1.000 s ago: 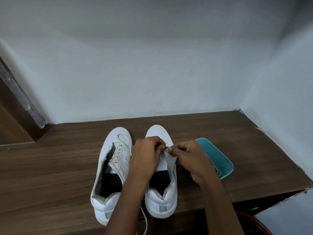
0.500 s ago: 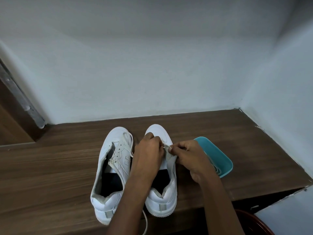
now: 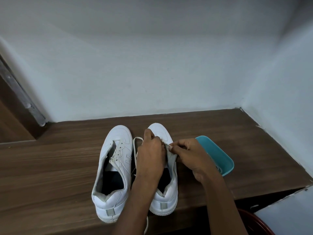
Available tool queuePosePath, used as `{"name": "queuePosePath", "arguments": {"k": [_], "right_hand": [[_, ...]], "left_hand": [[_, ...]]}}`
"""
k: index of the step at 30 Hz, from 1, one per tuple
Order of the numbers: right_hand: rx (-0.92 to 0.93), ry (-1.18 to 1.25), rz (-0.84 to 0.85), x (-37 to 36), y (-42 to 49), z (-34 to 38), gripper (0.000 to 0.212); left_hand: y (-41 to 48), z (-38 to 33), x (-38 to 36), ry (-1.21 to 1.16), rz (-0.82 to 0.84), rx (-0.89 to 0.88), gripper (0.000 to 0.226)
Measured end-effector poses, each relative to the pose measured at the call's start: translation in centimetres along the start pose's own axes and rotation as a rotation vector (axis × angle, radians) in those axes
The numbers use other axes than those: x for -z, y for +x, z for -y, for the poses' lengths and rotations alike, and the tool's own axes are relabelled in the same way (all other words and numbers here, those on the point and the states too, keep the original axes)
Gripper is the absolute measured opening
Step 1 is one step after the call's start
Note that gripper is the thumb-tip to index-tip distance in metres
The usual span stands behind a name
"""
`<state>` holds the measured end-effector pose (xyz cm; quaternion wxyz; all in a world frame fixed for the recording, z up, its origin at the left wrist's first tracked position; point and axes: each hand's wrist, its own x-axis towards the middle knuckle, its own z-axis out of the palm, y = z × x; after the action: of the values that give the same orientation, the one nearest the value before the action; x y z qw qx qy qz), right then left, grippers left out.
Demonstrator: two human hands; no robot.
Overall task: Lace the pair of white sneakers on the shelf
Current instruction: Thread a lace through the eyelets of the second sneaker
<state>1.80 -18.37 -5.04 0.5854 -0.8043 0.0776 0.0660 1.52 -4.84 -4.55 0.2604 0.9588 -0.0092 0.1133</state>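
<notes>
Two white sneakers stand side by side on the brown wooden shelf (image 3: 55,167), toes toward the wall. The left sneaker (image 3: 113,172) has bare eyelets and its tongue is pushed aside. Over the right sneaker (image 3: 166,195) both hands work. My left hand (image 3: 149,155) grips the white lace (image 3: 135,150), which loops out between the two shoes. My right hand (image 3: 189,155) pinches the lace tip at the sneaker's eyelet flap. Another stretch of lace hangs over the shelf's front edge. My hands hide the right sneaker's eyelets.
A teal plastic tray (image 3: 218,155) sits on the shelf just right of my right hand. White walls close the shelf at the back and right. A dark red round rim (image 3: 259,223) shows below the shelf's front edge at lower right.
A loop of lace has come out between the two sneakers, left of my left hand. My left hand has shifted a little toward the toe. The sneakers have stayed put.
</notes>
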Motion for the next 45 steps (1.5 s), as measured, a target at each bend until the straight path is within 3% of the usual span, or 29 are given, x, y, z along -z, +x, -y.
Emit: {"name": "queuePosePath", "arguments": {"k": [3,5,8,17,21,24,27,31,34,36,40,43,45], "right_hand": [[-0.065,0.155,0.022,0.0,0.2,-0.1,0.030],[-0.084,0.204,-0.046,-0.5,0.5,-0.2,0.027],[-0.014,0.092,-0.156,-1.4,0.5,-0.2,0.010],[0.045,0.002,-0.297,-2.7,0.9,-0.2,0.013],[0.045,0.214,-0.376,-2.6,0.8,0.6,0.015],[0.128,0.364,-0.358,-1.6,0.2,2.0,0.017],[0.207,0.585,-0.266,-0.5,-1.0,3.9,0.017],[0.312,0.922,-0.032,0.9,-2.7,6.3,0.015],[0.373,1.026,0.075,1.9,-3.3,6.9,0.012],[0.363,1.080,0.049,2.4,-3.1,6.6,0.012],[0.313,0.886,-0.069,3.4,-2.3,4.7,0.033],[0.326,0.585,0.086,2.9,-2.4,4.0,0.043],[0.346,0.435,0.192,1.9,-2.5,4.0,0.037]], "left_hand": [[0.2,0.4,-0.1,-0.142,-0.055,0.035,0.013],[0.2,0.3,0.0,-0.178,-0.060,0.087,0.012],[0.0,0.2,-0.2,-0.169,-0.077,0.112,0.012],[0.5,1.3,0.5,-0.274,-0.115,0.105,0.012],[0.7,2.0,2.0,-0.468,-0.251,0.115,0.017],[0.8,2.1,2.9,-0.522,-0.258,0.091,0.017],[0.6,1.8,3.0,-0.535,-0.152,-0.002,0.014],[0.5,1.0,2.1,-0.302,-0.040,-0.150,0.019],[0.5,0.4,1.9,-0.264,-0.087,-0.200,0.012],[0.4,-0.2,2.1,-0.350,-0.141,-0.188,0.010],[0.0,-1.6,3.9,-0.695,-0.147,-0.093,0.007],[0.0,-1.8,5.3,-0.779,-0.062,-0.130,0.011],[0.0,-1.8,6.0,-0.758,-0.005,-0.195,0.014]]}}
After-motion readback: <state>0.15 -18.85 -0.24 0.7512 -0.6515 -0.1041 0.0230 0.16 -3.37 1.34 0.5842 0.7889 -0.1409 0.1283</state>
